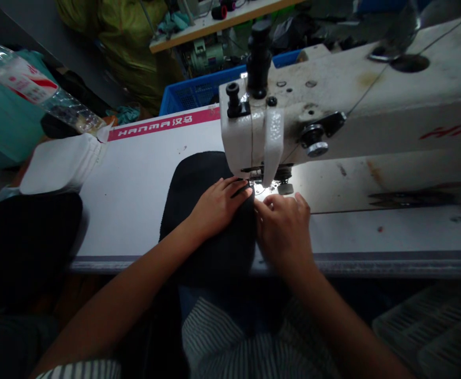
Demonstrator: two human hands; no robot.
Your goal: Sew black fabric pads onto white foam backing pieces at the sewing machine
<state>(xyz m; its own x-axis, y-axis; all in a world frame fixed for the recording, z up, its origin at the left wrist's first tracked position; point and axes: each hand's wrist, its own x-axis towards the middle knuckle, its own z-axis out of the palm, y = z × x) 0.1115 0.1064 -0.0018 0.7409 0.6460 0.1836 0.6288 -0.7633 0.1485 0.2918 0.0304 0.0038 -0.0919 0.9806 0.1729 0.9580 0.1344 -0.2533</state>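
Note:
A black fabric piece (198, 184) with rounded corners lies on the white sewing table (127, 184), its right edge by the lit needle area of a white sewing machine (238, 131). My left hand (220, 205) rests flat on the fabric, fingers stretched towards the presser foot. At the fabric's right edge, my right hand (285, 223) has curled fingers, with thumb and index finger pinching that edge. The needle and presser foot are mostly hidden behind the machine head and my fingertips.
On the left are a stack of white pieces (58, 163), a black piece (28, 237) over the table edge and a tilted plastic bottle (36, 84). Behind the table stands a blue crate (198, 89). Dark scissors-like snips (412, 198) lie under the machine arm.

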